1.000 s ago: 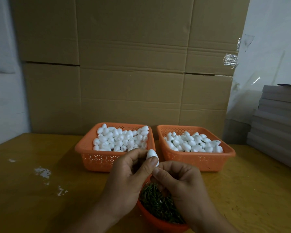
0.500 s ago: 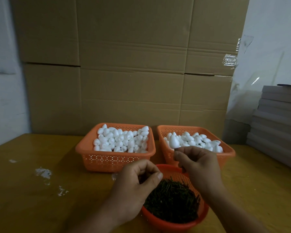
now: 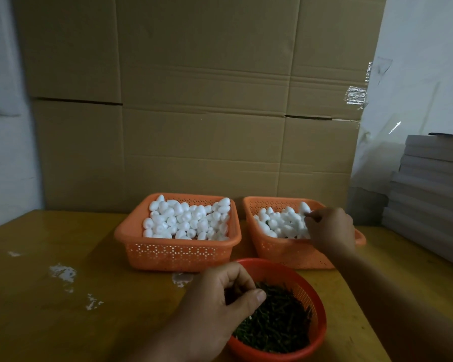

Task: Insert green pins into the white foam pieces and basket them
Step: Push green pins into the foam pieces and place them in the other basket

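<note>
Right hand (image 3: 330, 228) moved into right basket (image 3: 280, 250) w/ foam piece (image 3: 304, 207).

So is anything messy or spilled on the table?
Yes, a bit. White smudges or crumbs dot the yellow table left of the left orange basket, and another patch lies just before it. The baskets and the red bowl of green pins stand upright, unspilled.

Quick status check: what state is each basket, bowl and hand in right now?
Left basket: heaped with white foam pieces.
Right basket: part full of foam pieces.
Red bowl: holds green pins.
Left hand: fingers curled in the pins.
Right hand: in the right basket, fingers curled at the foam.
</note>
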A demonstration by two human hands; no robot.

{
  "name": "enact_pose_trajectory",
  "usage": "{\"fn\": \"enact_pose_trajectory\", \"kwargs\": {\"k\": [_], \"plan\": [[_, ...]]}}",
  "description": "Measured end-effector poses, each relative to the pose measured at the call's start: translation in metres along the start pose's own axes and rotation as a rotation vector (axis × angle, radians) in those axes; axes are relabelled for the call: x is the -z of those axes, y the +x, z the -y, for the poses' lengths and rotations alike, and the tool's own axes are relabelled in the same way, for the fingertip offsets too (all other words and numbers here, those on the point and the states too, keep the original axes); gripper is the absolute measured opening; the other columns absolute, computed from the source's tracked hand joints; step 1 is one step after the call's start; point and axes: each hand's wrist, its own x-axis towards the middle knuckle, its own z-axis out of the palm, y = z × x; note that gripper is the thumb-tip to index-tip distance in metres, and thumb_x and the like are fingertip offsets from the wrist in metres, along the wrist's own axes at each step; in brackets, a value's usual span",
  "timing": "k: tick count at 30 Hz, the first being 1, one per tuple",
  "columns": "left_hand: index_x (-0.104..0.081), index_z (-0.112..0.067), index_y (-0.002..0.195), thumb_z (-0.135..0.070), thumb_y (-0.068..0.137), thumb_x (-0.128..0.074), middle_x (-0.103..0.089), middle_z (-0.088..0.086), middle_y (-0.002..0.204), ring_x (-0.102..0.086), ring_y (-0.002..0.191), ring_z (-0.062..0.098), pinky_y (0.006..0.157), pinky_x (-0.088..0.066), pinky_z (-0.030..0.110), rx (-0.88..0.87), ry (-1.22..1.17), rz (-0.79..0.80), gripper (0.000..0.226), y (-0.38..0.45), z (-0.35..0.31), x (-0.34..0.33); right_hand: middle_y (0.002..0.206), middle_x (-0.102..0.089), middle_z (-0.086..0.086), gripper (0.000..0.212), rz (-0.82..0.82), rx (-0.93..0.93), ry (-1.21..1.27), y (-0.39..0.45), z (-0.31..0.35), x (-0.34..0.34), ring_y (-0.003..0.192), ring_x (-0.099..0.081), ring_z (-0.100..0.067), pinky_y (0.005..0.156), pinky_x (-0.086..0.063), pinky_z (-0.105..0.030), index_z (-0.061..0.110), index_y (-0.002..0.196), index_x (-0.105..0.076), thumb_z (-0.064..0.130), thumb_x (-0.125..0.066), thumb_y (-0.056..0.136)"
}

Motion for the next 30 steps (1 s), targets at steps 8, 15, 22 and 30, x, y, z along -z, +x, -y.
{"fn": "enact_pose_trajectory", "kwargs": {"k": [8,15,22,30], "plan": [[-0.064,-0.029,0.078,-0.035,0.093,-0.069,-0.057,-0.011,0.063,-0.054,0.063,0.003,0.062,-0.046,0.022,-0.018,0.027,-0.008,0.017,0.001,0.001,0.0,0.064,-0.058,-0.007,0.025,0.058,-0.108,-0.149,0.012,-0.003,-0.01,0.057,-0.055,-0.022,0.048,-0.035,-0.026,0.008,0.066,-0.06,0.009,-0.055,0.09],[-0.066,-0.027,0.081,-0.034,0.097,-0.062,-0.056,-0.01,0.064,-0.053,0.063,0.005,0.063,-0.045,0.027,-0.019,-0.002,-0.024,0.018,0.001,0.002,0.0,0.067,-0.061,-0.007,0.025,0.094,-0.112,-0.146,0.012,0.0,-0.005,0.059,-0.056,-0.021,0.053,-0.043,-0.03,0.008,0.07,-0.061,0.012,-0.055,0.093],[-0.063,-0.037,0.085,-0.028,0.103,-0.052,-0.054,-0.014,0.059,-0.049,0.058,0.001,0.059,-0.043,0.023,-0.008,0.052,-0.034,0.023,0.001,0.005,0.0,0.052,-0.048,-0.007,0.031,0.047,-0.025,-0.058,0.0,-0.003,0.006,0.048,-0.044,-0.02,0.05,-0.036,-0.03,0.005,0.059,-0.052,0.004,-0.049,0.09],[-0.063,-0.04,0.086,-0.022,0.104,-0.049,-0.057,-0.014,0.062,-0.049,0.057,-0.001,0.056,-0.041,0.018,0.023,0.004,-0.048,0.029,0.003,0.007,0.001,0.08,-0.075,-0.013,0.021,0.006,0.138,0.051,-0.028,0.005,0.015,0.045,-0.052,-0.015,0.046,-0.039,-0.024,0.0,0.09,-0.076,0.002,-0.054,0.091]]}}
